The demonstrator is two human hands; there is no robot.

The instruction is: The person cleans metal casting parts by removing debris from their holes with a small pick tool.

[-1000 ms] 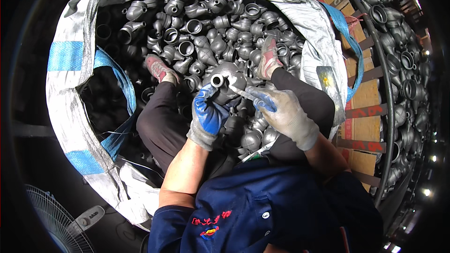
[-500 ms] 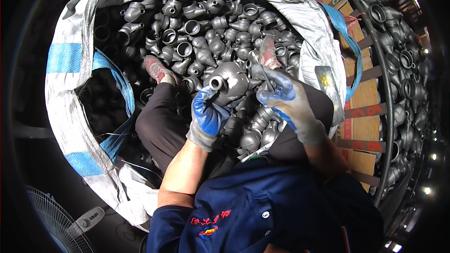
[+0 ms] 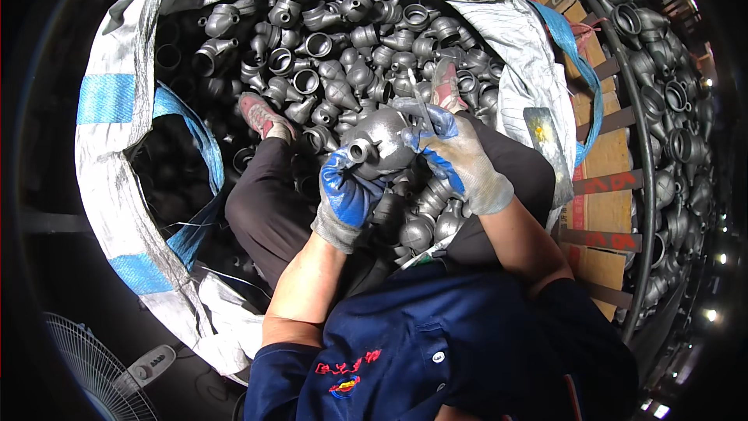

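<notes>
A rounded dark-grey metal casting (image 3: 387, 139) with a short open spout sits in my left hand (image 3: 343, 195), which wears a blue-coated grey glove. Its fingers wrap the casting from below and the left, with the spout toward me. My right hand (image 3: 461, 157), gloved alike, is closed at the casting's right side. From its fingers a thin, narrow tool (image 3: 418, 92) points up and away; its exact kind is unclear. Below both hands, many similar grey castings (image 3: 340, 93) lie heaped between my feet.
A large white woven bulk bag (image 3: 105, 179) with blue straps (image 3: 191, 129) surrounds the heap. To the right stand wooden boards (image 3: 596, 210) behind a dark curved metal bar (image 3: 640, 148), with more castings (image 3: 678, 148) beyond. A fan (image 3: 97, 366) stands at lower left.
My right hand has moved left and in against the casting, bringing the thin tool over its upper right side. My left hand and the casting have barely shifted.
</notes>
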